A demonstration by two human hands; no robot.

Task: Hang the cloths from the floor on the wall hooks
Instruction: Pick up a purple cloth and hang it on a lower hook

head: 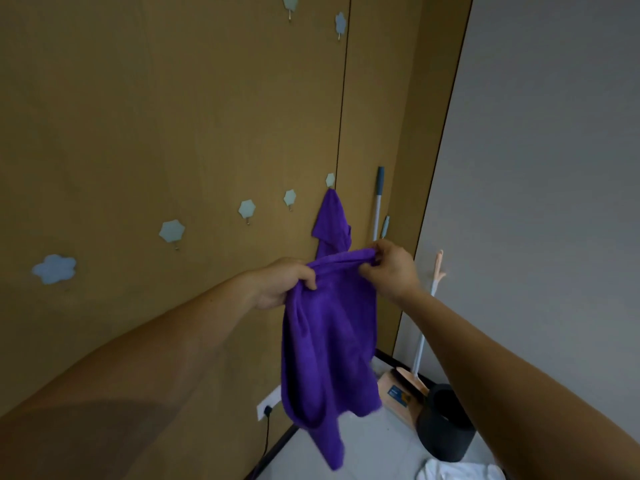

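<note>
A purple cloth (329, 348) hangs in front of me, stretched by its top edge between both hands. My left hand (282, 284) grips the left end of that edge. My right hand (389, 268) pinches the right end. Behind it, a second purple cloth (332, 223) hangs on the wooden wall from a pale flower-shaped hook (330, 180). Bare hooks run along the wall to the left: one (289, 198), another (246, 209), a third (171, 232). More hooks sit higher up (340, 24). A white cloth (460, 471) lies on the floor at the bottom right.
A dark round bin (446, 424) stands on the floor by the corner, with a broom and dustpan (405, 393) and long handles (378, 202) leaning beside it. A wall socket with a black cable (267, 408) sits low on the wooden wall. A grey wall fills the right.
</note>
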